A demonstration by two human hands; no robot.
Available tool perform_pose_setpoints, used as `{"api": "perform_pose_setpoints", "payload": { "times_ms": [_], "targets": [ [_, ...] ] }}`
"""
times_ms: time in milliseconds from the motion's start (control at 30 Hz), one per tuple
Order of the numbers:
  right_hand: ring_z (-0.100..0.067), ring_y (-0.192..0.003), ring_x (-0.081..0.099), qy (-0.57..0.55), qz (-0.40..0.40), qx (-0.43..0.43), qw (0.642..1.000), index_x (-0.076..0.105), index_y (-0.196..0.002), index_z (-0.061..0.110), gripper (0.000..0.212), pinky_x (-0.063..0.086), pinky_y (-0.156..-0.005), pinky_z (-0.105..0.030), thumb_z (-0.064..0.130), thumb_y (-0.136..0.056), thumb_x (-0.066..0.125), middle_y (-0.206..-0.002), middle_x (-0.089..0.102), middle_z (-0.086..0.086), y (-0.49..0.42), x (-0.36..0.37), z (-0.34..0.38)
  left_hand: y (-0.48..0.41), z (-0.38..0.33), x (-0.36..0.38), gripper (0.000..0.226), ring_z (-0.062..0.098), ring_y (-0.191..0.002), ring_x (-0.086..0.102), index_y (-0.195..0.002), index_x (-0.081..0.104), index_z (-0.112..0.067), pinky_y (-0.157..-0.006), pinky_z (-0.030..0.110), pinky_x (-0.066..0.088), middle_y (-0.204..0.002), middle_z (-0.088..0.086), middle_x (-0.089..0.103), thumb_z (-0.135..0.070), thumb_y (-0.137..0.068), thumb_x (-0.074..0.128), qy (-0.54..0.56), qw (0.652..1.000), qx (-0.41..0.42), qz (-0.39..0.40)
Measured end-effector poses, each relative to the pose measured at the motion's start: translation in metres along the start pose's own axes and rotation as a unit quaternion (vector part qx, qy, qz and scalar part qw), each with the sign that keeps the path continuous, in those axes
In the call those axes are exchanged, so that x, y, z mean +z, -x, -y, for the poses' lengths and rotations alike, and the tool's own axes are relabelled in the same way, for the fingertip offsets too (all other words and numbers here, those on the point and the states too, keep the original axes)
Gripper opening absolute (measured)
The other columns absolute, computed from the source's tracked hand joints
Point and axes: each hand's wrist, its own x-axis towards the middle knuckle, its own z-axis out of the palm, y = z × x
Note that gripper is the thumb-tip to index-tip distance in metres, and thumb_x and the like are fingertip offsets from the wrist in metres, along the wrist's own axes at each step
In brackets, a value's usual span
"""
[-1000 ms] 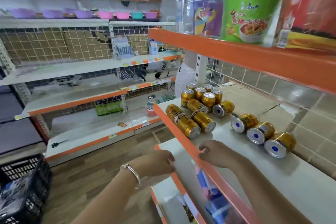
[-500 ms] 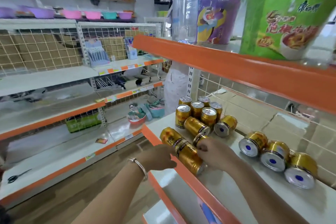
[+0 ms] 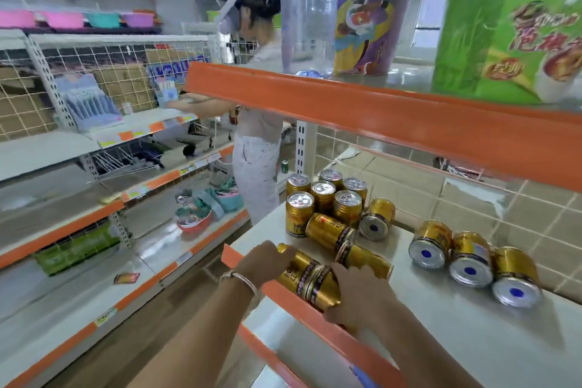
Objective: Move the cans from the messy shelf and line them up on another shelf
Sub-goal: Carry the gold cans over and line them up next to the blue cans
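Gold cans lie scattered on the white shelf [image 3: 441, 340] with an orange front edge. Several stand upright in a cluster [image 3: 324, 195] at the back left. Three lie side by side at the right [image 3: 470, 261], bottoms facing me. Two lie end to end along the front edge. My left hand [image 3: 261, 264] curls round the far end of the left one [image 3: 297, 264]. My right hand [image 3: 359, 290] grips the near one [image 3: 324, 290] from the right, its fingers touching another lying can [image 3: 365, 258].
The orange-edged shelf above [image 3: 378, 116] hangs low and carries a water bottle [image 3: 308, 9], a purple tub [image 3: 371, 25] and a green tub [image 3: 510, 25]. A person [image 3: 255, 123] stands in the aisle at the opposite shelves [image 3: 63, 214]. A lower shelf [image 3: 315, 356] sits under my arms.
Both hands have risen from the shelf's front edge onto the two cans lying along it and closed round them. The view has moved closer and left.
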Motion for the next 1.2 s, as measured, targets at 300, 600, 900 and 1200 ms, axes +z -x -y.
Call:
{"api": "perform_pose_setpoints", "payload": {
  "times_ms": [300,600,900,1200],
  "targets": [
    [-0.020,-0.110,0.052,-0.044,-0.004,0.097,0.994,0.044,-0.122,0.022,0.064,0.046,-0.091,-0.032,0.059,-0.073,0.063,-0.119,0.055,0.000,0.018,-0.001,0.001,-0.039,0.003,0.013,0.070,0.014,-0.063,0.057,-0.104,0.060,-0.006,-0.049,0.020,0.042,-0.076,0.002,0.058,-0.066,-0.068,0.066,0.104,0.990,-0.013,0.097],
    [-0.025,-0.118,0.037,-0.069,-0.025,0.167,0.983,0.037,-0.125,0.018,0.070,0.037,-0.099,-0.039,0.049,-0.071,0.068,-0.126,0.040,-0.005,0.031,0.000,0.001,-0.048,-0.013,0.031,0.047,0.025,-0.073,0.059,-0.095,0.063,-0.003,-0.069,0.035,0.051,-0.082,0.013,0.063,-0.033,-0.061,0.073,0.302,0.942,0.004,0.147],
    [-0.020,-0.101,0.053,-0.191,-0.158,0.222,0.943,0.038,-0.108,0.019,0.055,0.045,-0.081,-0.029,0.036,-0.068,0.072,-0.106,0.047,0.002,0.085,0.011,-0.033,-0.034,-0.046,0.049,0.050,0.022,-0.076,0.064,-0.087,0.060,-0.009,-0.067,0.032,0.056,-0.084,0.009,0.064,-0.047,-0.063,0.081,0.199,0.965,0.035,0.167],
    [-0.033,-0.089,0.069,-0.737,-0.254,0.282,0.559,0.057,-0.113,0.011,0.064,0.058,-0.076,-0.050,0.046,-0.065,0.080,-0.101,0.068,-0.017,0.181,0.012,-0.104,0.033,-0.071,0.103,0.037,0.025,-0.078,0.061,-0.104,0.060,-0.007,-0.059,0.028,0.055,-0.090,0.015,0.066,-0.029,-0.076,0.070,0.466,0.833,0.034,0.297]
  ]
}}
